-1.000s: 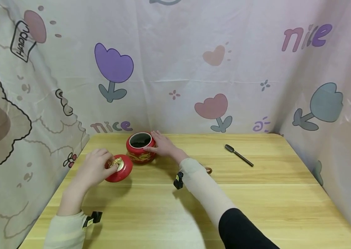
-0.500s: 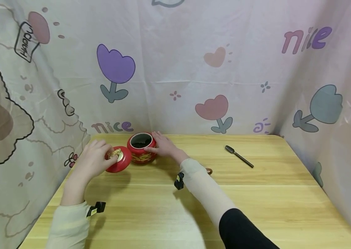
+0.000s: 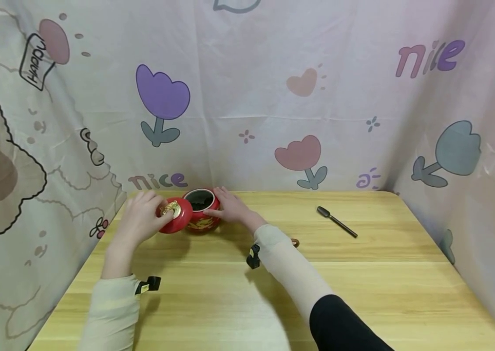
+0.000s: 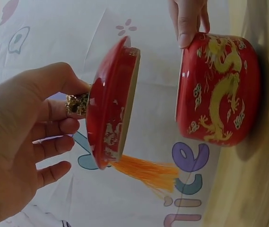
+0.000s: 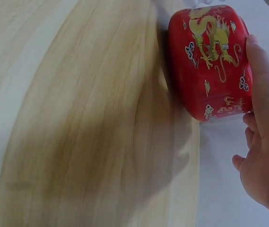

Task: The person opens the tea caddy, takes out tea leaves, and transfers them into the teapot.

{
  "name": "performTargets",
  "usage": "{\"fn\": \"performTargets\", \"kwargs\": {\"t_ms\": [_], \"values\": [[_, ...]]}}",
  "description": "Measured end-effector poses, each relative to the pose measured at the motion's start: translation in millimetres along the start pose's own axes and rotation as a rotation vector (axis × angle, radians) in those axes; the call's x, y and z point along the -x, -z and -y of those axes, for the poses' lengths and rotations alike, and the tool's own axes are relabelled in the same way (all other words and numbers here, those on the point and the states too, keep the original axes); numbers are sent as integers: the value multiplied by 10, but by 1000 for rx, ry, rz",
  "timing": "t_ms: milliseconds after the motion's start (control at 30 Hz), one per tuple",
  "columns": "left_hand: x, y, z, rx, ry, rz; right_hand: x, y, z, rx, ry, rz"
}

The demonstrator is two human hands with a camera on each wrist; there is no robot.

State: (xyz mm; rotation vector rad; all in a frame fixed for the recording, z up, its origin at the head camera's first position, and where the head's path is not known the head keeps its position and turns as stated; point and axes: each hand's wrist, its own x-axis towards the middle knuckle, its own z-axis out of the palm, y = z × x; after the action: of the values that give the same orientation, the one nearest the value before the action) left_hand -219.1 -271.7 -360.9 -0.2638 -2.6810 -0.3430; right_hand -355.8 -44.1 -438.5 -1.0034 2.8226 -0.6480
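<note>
My left hand [image 3: 140,219] pinches the gold knob [image 4: 77,104] of a round red lid [image 3: 181,219] between thumb and index finger. The lid is tilted and in the air, just left of the mouth of a red jar [image 3: 205,224], apart from it in the left wrist view. An orange tassel [image 4: 148,172] shows beside the lid's underside. The jar stands upright, uncovered, with a gold dragon on its side and a dark inside. My right hand [image 3: 232,207] holds the jar from its right, thumb at the rim; the other fingertips are partly hidden.
A dark spoon-like utensil [image 3: 338,223] lies at the right of the wooden table [image 3: 230,302]. A small brown looped thing [image 3: 295,242] peeks out behind my right sleeve, mostly hidden. Patterned cloth [image 3: 247,97] hangs close behind the jar and along both sides.
My left hand has raised the lid and carried it forward and right, up to the jar's mouth. My right hand and the jar have stayed in place.
</note>
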Motion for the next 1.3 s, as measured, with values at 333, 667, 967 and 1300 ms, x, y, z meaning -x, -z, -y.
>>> {"fn": "performTargets", "kwargs": {"t_ms": [333, 667, 967, 1300], "values": [[-261, -23, -59, 56, 39, -68, -25, 12, 20, 6, 7, -19], [-378, -273, -64, 71, 121, -127, -8, -28, 45, 22, -14, -10], [-422, -488, -83, 115, 238, -168, 0, -41, 27, 42, 0, -17], [-581, -654, -150, 154, 246, -218, -19, -6, -4, 8, -2, -22]]}}
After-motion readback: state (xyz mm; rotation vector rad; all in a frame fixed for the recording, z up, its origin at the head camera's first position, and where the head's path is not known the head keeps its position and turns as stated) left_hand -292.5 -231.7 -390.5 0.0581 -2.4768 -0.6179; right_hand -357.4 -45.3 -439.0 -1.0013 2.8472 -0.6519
